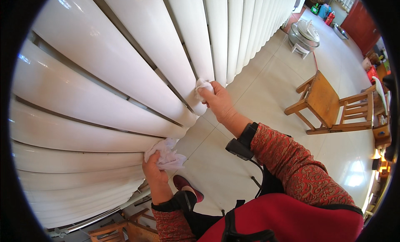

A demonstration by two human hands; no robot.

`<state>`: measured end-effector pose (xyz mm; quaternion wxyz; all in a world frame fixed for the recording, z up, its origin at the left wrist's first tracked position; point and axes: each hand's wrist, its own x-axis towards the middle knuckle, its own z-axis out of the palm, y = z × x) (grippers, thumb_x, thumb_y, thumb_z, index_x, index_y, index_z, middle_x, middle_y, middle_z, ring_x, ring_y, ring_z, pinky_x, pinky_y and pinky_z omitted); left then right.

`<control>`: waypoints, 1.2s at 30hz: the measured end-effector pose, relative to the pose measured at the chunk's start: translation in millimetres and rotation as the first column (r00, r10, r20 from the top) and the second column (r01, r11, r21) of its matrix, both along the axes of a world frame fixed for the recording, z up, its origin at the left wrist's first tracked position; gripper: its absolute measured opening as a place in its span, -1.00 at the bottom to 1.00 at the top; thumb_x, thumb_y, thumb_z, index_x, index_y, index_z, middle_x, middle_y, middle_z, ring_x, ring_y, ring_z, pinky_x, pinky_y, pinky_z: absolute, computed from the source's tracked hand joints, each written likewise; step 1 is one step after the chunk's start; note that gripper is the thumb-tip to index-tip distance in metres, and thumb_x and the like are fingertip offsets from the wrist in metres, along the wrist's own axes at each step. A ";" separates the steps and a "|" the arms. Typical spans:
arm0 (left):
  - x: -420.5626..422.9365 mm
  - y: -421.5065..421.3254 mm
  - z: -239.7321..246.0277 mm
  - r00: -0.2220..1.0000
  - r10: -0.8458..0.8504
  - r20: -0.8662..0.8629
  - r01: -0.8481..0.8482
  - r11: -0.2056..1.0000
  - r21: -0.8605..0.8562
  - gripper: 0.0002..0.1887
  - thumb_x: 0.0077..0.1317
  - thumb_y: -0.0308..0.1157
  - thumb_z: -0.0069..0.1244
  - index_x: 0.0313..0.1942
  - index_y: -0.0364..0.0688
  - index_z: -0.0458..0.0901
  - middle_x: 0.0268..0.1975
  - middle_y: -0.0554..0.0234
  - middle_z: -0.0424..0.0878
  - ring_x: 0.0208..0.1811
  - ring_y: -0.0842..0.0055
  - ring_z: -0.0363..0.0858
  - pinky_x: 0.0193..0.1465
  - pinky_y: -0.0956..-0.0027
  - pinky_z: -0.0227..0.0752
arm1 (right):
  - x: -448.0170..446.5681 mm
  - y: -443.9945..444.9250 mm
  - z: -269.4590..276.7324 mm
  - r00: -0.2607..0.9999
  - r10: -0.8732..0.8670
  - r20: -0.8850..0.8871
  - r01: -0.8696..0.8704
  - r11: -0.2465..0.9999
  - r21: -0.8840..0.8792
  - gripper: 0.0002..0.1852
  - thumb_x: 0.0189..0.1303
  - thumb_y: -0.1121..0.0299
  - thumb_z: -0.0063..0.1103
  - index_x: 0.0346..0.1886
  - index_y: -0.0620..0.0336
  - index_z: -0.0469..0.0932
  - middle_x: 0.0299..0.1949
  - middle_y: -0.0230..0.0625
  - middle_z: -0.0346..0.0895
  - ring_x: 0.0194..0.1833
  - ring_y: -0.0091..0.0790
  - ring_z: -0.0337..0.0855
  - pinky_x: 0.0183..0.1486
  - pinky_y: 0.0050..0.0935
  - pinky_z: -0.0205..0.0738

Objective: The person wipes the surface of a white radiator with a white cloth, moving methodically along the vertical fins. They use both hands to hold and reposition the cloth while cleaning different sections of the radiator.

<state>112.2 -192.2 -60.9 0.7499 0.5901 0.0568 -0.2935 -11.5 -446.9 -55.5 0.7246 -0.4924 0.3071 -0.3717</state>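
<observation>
A white radiator (103,85) of tall rounded columns with dark gaps between them fills the left of the view. My right hand (220,101) pinches a crumpled white cloth (204,86) against the lower part of one column. Lower down, my left hand (155,171) grips a second wadded cloth (167,154), pale white and thin, at the bottom ends of other columns. Loose folds of it hang out past the fingers. Both cloths partly hide the column ends behind them.
A wooden chair (323,98) stands to the right on the tiled floor (250,95). Farther back, a lidded glass pot (303,35) rests on a white stand. Another wooden chair (125,228) is at the bottom left, near a metal pipe (93,218). My shoe (187,185) is below my left hand.
</observation>
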 end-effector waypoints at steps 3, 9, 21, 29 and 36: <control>-0.5 0.6 -1.3 1.000 -0.006 0.004 0.006 1.000 -0.016 -0.65 0.10 -0.60 0.01 -0.05 -0.37 0.54 -0.11 0.09 0.63 -0.10 0.32 0.62 0.00 0.31 0.49 | 7.7 -3.1 -12.1 0.988 -0.062 -0.144 0.037 0.985 -0.170 -0.64 0.13 0.18 0.22 -0.13 0.25 0.48 -0.39 -0.35 0.52 -0.42 -0.57 0.48 -0.43 -0.57 0.34; -0.6 1.2 -1.6 1.000 -0.017 0.005 0.017 1.000 -0.023 -0.64 0.10 -0.59 0.03 -0.03 -0.38 0.54 -0.09 0.08 0.63 -0.08 0.32 0.62 0.00 0.31 0.49 | 3.1 -4.7 -39.0 0.922 0.058 -0.384 -0.032 0.997 0.072 -0.64 0.10 0.24 0.13 -0.12 0.30 0.46 -0.40 -0.28 0.51 -0.51 -0.49 0.49 -0.55 -0.51 0.32; -1.6 0.4 2.9 0.999 -0.043 0.014 0.044 0.999 -0.033 -0.68 0.11 -0.57 0.03 -0.07 -0.33 0.56 -0.12 0.15 0.64 -0.10 0.33 0.62 -0.03 0.29 0.51 | 4.0 4.7 -23.2 0.928 0.200 -0.315 -0.098 0.945 0.312 -0.69 0.13 0.24 0.14 -0.24 0.36 0.51 -0.45 -0.21 0.57 -0.53 -0.44 0.56 -0.59 -0.53 0.27; -1.7 -1.1 0.2 0.999 -0.033 0.008 0.033 0.999 -0.002 -0.69 0.12 -0.56 0.03 -0.08 -0.31 0.56 -0.14 0.17 0.64 -0.15 0.34 0.64 -0.09 0.27 0.54 | 9.6 29.6 17.0 0.961 0.241 -0.132 -0.234 0.970 0.071 -0.73 0.18 0.24 0.22 -0.29 0.30 0.58 -0.44 -0.33 0.59 -0.55 -0.55 0.52 -0.56 -0.60 0.27; -3.2 -0.7 -1.8 0.999 -0.022 0.037 0.022 1.000 0.001 -0.67 0.11 -0.56 0.04 -0.06 -0.29 0.56 -0.14 0.18 0.65 -0.14 0.33 0.64 -0.08 0.26 0.55 | 15.2 27.5 2.8 0.940 0.279 -0.194 -0.225 0.939 0.261 -0.65 0.09 0.14 0.28 -0.32 0.30 0.59 -0.52 -0.31 0.55 -0.58 -0.50 0.51 -0.60 -0.54 0.30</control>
